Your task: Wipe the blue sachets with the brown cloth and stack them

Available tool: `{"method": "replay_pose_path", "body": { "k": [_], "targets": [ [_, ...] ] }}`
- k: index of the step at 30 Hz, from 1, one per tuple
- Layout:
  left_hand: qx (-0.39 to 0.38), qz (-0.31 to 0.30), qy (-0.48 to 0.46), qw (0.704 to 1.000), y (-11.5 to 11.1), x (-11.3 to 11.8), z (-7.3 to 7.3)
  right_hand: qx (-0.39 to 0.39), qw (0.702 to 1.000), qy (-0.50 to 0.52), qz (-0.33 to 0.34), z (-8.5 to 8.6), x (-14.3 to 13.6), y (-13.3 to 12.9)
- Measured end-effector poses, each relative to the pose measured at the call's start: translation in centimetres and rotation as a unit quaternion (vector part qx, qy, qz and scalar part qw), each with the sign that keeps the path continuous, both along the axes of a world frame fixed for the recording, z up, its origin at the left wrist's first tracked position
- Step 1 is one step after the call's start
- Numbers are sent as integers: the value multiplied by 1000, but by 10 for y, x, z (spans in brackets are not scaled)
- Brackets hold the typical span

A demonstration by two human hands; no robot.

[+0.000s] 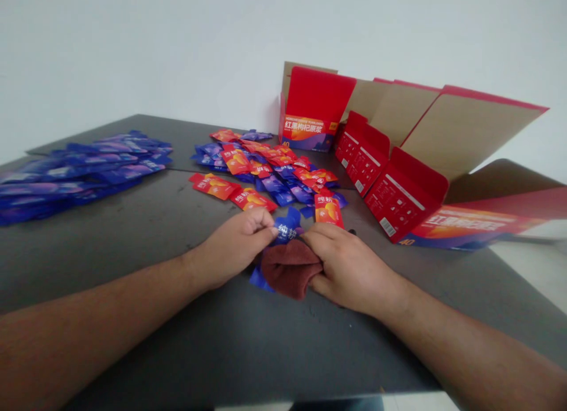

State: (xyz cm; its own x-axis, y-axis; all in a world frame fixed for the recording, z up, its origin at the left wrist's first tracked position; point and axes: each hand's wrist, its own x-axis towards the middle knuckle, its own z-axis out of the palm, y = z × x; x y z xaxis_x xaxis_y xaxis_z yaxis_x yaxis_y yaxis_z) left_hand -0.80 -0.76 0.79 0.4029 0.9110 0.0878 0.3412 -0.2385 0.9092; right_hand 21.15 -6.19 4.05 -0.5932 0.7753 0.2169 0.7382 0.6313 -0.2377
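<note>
My left hand (237, 245) pinches the left edge of a blue packet (287, 225) with pale lettering, near the middle of the table. On its right side my right hand (349, 266) is closed round a brown cloth (291, 268), which covers the packet's lower part. Below the cloth a blue piece (261, 279) shows at the left; whether it is the same packet I cannot tell. Just beyond my hands lie red packets (251, 199) and a mixed heap of red and blue packets (279, 169).
A wide pile of blue packets (84, 172) lies on the dark table (199, 352) at the left. Several open red boxes (310, 113) with raised flaps stand at the back and along the right side. A pale wall (177, 51) rises behind.
</note>
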Motion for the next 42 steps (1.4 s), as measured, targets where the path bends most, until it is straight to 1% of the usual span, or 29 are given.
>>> {"method": "replay_pose_path", "body": {
  "k": [1,2,6,7,8,11,12,16,17,18,21,22,26,27,31,32,33,36,37,41,42],
  "targets": [
    [2,3,-2,1000,0,0,0,4,1000,3,-19,0,0,0],
    [3,4,-3,1000,0,0,0,5,1000,4,-21,0,0,0],
    [0,-3,6,1000,0,0,0,-9,998,-3,63,0,-1,-1],
    [-1,-3,7,1000,0,0,0,-9,998,-5,65,0,-1,-1],
    [-1,-2,6,1000,0,0,0,-6,999,-5,52,0,0,-1],
    [0,7,-4,1000,0,1,-1,9,1000,0,-15,-1,1,0],
    [0,8,-5,1000,0,1,-1,10,1000,1,-18,-1,1,0],
    [-3,-3,5,1000,-1,1,1,-7,998,-5,55,0,-1,-1],
    [-1,-2,6,1000,-1,1,2,-8,998,-6,59,0,-1,-1],
    [0,-1,7,1000,-1,1,2,-6,999,-6,48,1,-1,-1],
    [7,6,7,1000,0,1,1,6,1000,1,-14,1,-1,-1],
    [9,6,8,1000,0,0,1,7,1000,2,-17,1,-1,-1],
    [14,-7,17,1000,-1,0,1,-7,998,-7,58,0,-2,-2],
    [13,-9,15,1000,0,0,1,-8,998,-8,61,0,-2,-2],
    [8,3,2,1000,0,0,-1,10,1000,2,-16,-1,-1,-2],
    [7,3,1,1000,0,0,0,12,1000,3,-20,-1,-1,-2],
    [5,2,2,1000,0,0,0,10,1000,1,-8,0,-1,-2],
    [1,-6,13,1000,-1,0,2,-9,998,-10,54,0,-2,-3],
    [1,-6,14,1000,-2,0,3,-13,998,-12,57,0,-2,-3],
    [4,7,6,1000,-2,0,3,3,1000,4,-14,1,-1,-2],
    [5,7,4,1000,-2,1,3,3,1000,6,-15,1,-1,-2]
  ]
}}
